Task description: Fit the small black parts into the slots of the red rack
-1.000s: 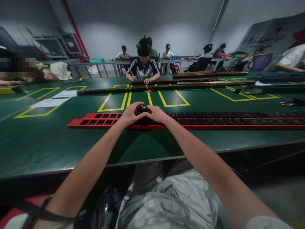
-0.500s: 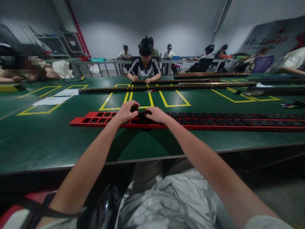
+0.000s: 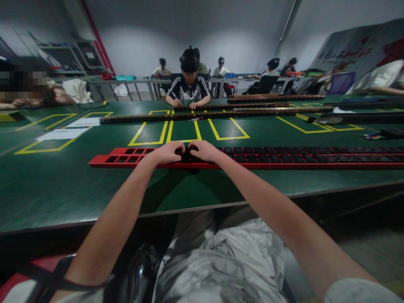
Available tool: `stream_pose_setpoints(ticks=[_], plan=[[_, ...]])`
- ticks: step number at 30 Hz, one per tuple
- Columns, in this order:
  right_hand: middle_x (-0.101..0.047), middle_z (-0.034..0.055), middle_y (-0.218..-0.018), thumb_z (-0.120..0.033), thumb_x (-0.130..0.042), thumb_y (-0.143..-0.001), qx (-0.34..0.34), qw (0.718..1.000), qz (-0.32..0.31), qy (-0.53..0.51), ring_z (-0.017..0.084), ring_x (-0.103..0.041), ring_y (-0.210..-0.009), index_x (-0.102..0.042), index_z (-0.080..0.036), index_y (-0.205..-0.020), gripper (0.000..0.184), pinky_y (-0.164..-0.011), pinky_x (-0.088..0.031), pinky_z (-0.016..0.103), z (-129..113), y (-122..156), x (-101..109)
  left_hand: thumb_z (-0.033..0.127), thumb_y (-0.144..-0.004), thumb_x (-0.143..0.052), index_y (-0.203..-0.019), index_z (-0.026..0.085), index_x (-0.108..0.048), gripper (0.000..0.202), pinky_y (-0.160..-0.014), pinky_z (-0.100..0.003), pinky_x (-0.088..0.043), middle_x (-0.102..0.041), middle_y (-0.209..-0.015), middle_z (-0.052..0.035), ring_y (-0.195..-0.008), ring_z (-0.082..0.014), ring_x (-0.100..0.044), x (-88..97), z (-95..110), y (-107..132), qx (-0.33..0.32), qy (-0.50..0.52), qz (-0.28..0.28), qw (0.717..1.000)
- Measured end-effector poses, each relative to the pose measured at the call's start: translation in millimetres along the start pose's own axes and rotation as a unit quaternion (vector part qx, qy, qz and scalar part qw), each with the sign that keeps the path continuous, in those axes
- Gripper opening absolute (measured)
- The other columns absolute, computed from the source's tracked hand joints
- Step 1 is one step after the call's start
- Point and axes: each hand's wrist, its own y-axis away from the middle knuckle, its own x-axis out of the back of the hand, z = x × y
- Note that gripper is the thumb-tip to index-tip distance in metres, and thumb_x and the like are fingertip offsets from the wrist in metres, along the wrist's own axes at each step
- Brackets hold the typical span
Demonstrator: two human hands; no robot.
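Curled fingers and the backs of the hands hide most of what lies between the left hand (image 3: 170,153) and the right hand (image 3: 203,151), in the middle of the frame; a dark piece (image 3: 187,155) shows there only as a black patch, its outline lost in shadow. The hands are bent inward, just beside each other with a narrow gap, and I cannot tell whether either is clamped on the dark piece. Both hands sit over a long red tray (image 3: 98,162), which runs from left of centre across to the right edge, where it is cut off. The tray has two rows of square slots: those left of the hands are open, while those to the right carry black squares (image 3: 241,158), blurring together toward the edge. It lies on a green table (image 3: 107,189) marked with yellow lines (image 3: 232,137). Beyond the tray stretches a dark strip (image 3: 142,118), with paper sheets (image 3: 61,134) at left and a cable bundle (image 3: 381,136) at far right. At upper centre a co-worker (image 3: 188,88) leans over another dark bar (image 3: 214,107), while a person at the left edge is partly cut off.
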Motion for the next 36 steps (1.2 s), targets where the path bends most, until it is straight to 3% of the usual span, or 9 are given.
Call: stream_pose_setpoints(ticks=[10, 16, 19, 22, 25, 27, 29, 33, 36], plan=[[-0.07, 0.0058, -0.094, -0.021, -0.062, -0.085, -0.04, 0.985, 0.115, -0.125, 0.016, -0.063, -0.087, -0.066, -0.016, -0.092, 0.009, -0.083, -0.048, 0.03, -1, -17, 23, 0.019, -0.057, -0.056, -0.086, 0.021, -0.06, 0.03, -0.07, -0.032, -0.049, -0.065, -0.089, -0.004, -0.08, -0.0213, -0.061, 7.9, -1, 6, 0.015, 0.014, -0.026, 0.999], [-0.065, -0.0007, -0.083, -0.039, -0.044, -0.098, 0.01, 0.788, 0.293, -0.542, 0.011, -0.061, -0.074, -0.055, -0.023, -0.086, 0.023, -0.065, -0.048, 0.025, -46, -24, 123, 0.017, -0.059, -0.058, -0.093, 0.024, -0.061, 0.035, -0.069, -0.029, -0.049, -0.067, -0.092, -0.0024, -0.08, -0.0188, -0.062, 5.1, -4, 8, 0.017, 0.045, -0.04, 0.998], [-0.052, -0.005, -0.063, -0.032, -0.028, -0.103, 0.129, 0.557, 0.276, -0.773, 0.008, -0.048, -0.053, -0.043, -0.025, -0.072, 0.035, -0.048, -0.039, 0.02, -69, -5, 168, 0.016, -0.058, -0.058, -0.093, 0.023, -0.062, 0.036, -0.074, -0.03, -0.049, -0.067, -0.097, -0.004, -0.085, -0.0203, -0.062, 3.2, 0, 8, 0.001, 0.001, -0.035, 0.999], [-0.033, -0.0042, -0.051, -0.044, -0.044, -0.099, 0.281, 0.168, 0.154, -0.932, 0.011, -0.03, -0.04, -0.036, -0.027, -0.063, 0.041, -0.033, -0.023, 0.023, -84, 20, 193, 0.02, -0.06, -0.062, -0.094, 0.022, -0.063, 0.034, -0.076, -0.032, -0.049, -0.066, -0.097, -0.0051, -0.086, -0.0219, -0.061, 7.9, -1, 8, -0.003, -0.032, -0.031, 0.999], [-0.041, -0.001, -0.058, -0.036, -0.054, -0.097, 0.258, -0.321, -0.111, -0.904, 0.008, -0.037, -0.041, -0.048, -0.027, -0.064, 0.035, -0.031, -0.027, 0.019, -96, 42, 204, 0.032, -0.068, -0.065, -0.096, 0.02, -0.064, 0.03, -0.083, -0.037, -0.047, -0.064, -0.099, -0.0077, -0.093, -0.0263, -0.058, 18.0, 2, 6, -0.004, -0.065, 0.007, 0.998], [-0.047, 0.0017, -0.063, -0.044, -0.034, -0.103, 0.251, -0.455, -0.164, -0.838, 0.007, -0.052, -0.048, -0.048, -0.024, -0.061, 0.048, -0.033, -0.027, 0.013, -103, 49, 209, 0.033, -0.075, -0.062, -0.094, 0.019, -0.065, 0.024, -0.088, -0.042, -0.044, -0.062, -0.1, -0.0099, -0.098, -0.0295, -0.056, 18.1, 20, 6, -0.013, -0.1, 0.053, 0.993], [-0.048, 0.0018, -0.064, -0.046, -0.021, -0.103, 0.264, -0.412, -0.162, -0.857, 0.002, -0.049, -0.045, -0.05, -0.022, -0.059, 0.058, -0.034, -0.017, 0.009, -107, 50, 213, 0.027, -0.077, -0.059, -0.089, 0.018, -0.066, 0.017, -0.088, -0.043, -0.042, -0.062, -0.1, -0.0115, -0.1, -0.0305, -0.055, 4.1, 57, 8, -0.043, -0.159, 0.073, 0.984], [-0.035, -0.0022, -0.05, -0.041, -0.012, -0.1, 0.354, -0.098, -0.03, -0.93, 0.0, -0.021, -0.032, -0.051, -0.023, -0.058, 0.06, -0.039, 0.003, 0.013, -114, 38, 213, 0.02, -0.083, -0.057, -0.094, 0.021, -0.069, 0.016, -0.085, -0.043, -0.042, -0.066, -0.111, -0.0123, -0.104, -0.0266, -0.055, -50.2, 159, 16, -0.266, -0.211, 0.036, 0.94], [-0.026, -0.0043, -0.048, -0.035, -0.032, -0.099, 0.374, 0.104, 0.103, -0.916, 0.005, -0.016, -0.03, -0.04, -0.025, -0.059, 0.042, -0.035, -0.002, 0.02, -121, 32, 203, 0.023, -0.085, -0.06, -0.086, 0.029, -0.071, 0.013, -0.1, -0.046, -0.037, -0.071, -0.109, -0.0068, -0.114, -0.0242, -0.053, -53.9, 206, 6, -0.408, -0.2, -0.008, 0.891]])
